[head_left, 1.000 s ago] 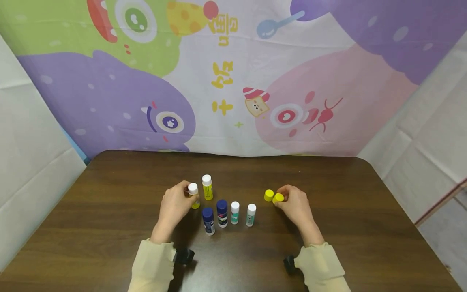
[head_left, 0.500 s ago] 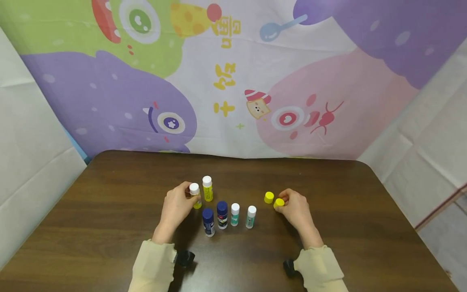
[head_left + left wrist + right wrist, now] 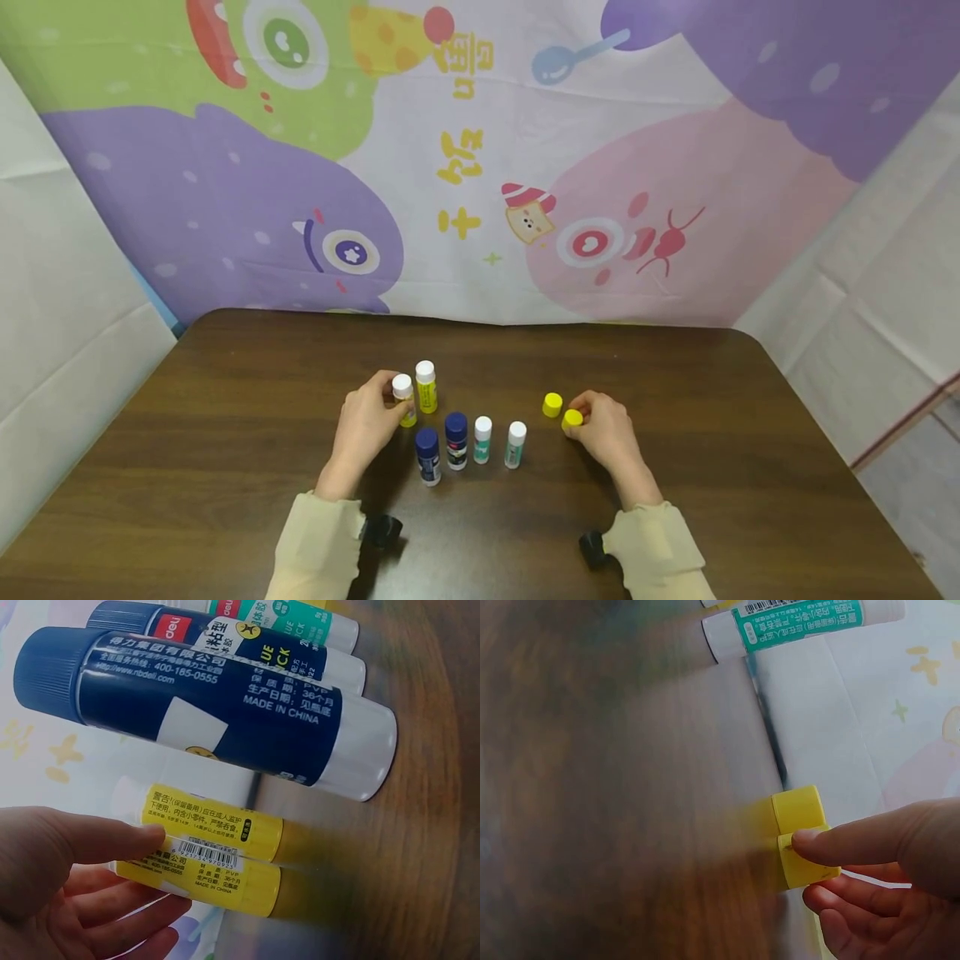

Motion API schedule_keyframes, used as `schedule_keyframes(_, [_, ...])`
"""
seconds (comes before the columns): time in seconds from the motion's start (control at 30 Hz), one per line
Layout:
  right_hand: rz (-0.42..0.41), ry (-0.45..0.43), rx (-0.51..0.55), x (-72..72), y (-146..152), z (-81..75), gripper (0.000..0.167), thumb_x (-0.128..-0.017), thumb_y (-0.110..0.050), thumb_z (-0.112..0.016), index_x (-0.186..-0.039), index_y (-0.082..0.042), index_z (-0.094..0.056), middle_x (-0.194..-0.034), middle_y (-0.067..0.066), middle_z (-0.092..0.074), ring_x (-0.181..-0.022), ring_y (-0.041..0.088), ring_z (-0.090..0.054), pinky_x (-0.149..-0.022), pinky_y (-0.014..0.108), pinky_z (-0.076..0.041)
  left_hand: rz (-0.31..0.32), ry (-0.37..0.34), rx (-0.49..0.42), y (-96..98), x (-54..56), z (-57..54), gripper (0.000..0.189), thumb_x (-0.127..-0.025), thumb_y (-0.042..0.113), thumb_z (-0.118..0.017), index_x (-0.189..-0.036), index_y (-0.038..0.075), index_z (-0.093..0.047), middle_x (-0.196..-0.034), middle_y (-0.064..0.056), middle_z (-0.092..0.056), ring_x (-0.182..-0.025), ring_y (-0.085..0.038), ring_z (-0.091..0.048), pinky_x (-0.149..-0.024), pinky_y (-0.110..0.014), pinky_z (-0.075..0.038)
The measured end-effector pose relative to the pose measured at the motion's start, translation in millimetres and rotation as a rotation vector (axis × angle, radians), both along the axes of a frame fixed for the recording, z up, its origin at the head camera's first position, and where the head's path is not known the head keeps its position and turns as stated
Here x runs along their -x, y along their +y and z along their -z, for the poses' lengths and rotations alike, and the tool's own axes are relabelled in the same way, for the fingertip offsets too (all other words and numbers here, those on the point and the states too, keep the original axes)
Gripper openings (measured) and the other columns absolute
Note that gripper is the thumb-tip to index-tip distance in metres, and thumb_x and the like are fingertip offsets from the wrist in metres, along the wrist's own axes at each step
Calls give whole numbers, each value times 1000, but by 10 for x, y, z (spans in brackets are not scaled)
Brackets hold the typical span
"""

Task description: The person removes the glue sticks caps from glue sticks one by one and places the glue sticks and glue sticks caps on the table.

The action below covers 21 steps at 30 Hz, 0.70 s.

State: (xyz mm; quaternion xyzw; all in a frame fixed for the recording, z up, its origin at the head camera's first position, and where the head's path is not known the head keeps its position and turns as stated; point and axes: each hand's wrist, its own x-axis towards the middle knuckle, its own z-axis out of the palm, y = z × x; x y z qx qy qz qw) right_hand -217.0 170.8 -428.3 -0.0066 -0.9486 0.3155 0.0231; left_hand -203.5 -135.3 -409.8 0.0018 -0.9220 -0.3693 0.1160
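My left hand (image 3: pixel 367 422) pinches a yellow glue stick with a white cap (image 3: pixel 406 402) between thumb and fingers, upright on the brown table. Close to its right stands a matching yellow glue stick (image 3: pixel 427 389). In the left wrist view my left hand (image 3: pixel 67 881) has its thumb across the near yellow glue stick (image 3: pixel 240 889). On the right, my right hand (image 3: pixel 609 427) pinches a short yellow cylinder (image 3: pixel 572 419). A second yellow cylinder (image 3: pixel 552 405) stands beside it. The right wrist view shows my right thumb over the held yellow cylinder (image 3: pixel 804 864).
Between the hands stand two dark blue glue sticks (image 3: pixel 428 457), (image 3: pixel 456 442) and two white-and-teal glue sticks (image 3: pixel 482 440), (image 3: pixel 514 446). A patterned cloth (image 3: pixel 465 275) hangs behind the table's (image 3: pixel 675 375) far edge.
My left hand has shifted slightly right with its glue stick, closer to the matching one. My right hand has drawn its yellow cylinder a little nearer to me.
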Motion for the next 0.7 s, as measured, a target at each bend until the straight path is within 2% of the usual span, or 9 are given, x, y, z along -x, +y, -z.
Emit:
schedule_keyframes(0.2, [-22, 10, -20, -16, -13, -33, 34, -69, -8, -76, -98, 0, -62, -92, 12, -61, -80, 24, -55, -74, 40, -45, 8, -10, -17, 9, 3, -2, 39, -75, 11, -71, -110, 1, -57, -98, -18, -66, -88, -30, -65, -78, -45, -47])
schedule_keyframes(0.4, [-42, 15, -29, -75, -59, -182, 42, -71, -8, -74, -108, 2, -58, -103, 15, -59, -89, 28, -56, -81, 45, -45, 14, -2, 16, 22, -33, -76, 43, -78, 18, -70, -115, 1, -54, -106, -16, -62, -95, -30, -60, -80, -46, -45])
schedule_keyframes(0.6, [-71, 65, -3, -164, -143, -382, 39, -75, -11, -72, -110, -1, -58, -108, 15, -60, -97, 30, -57, -85, 45, -44, -17, 93, 76, 64, -110, -236, 44, -81, 21, -67, -118, 2, -53, -112, -15, -58, -100, -31, -57, -80, -47, -45])
schedule_keyframes(0.7, [-101, 89, 35, -218, -186, -471, 34, -76, -13, -71, -107, -4, -61, -107, 12, -61, -98, 29, -57, -85, 44, -45, -30, 155, 68, 106, -154, -330, 44, -82, 21, -66, -121, 4, -52, -116, -14, -56, -101, -30, -56, -80, -46, -45])
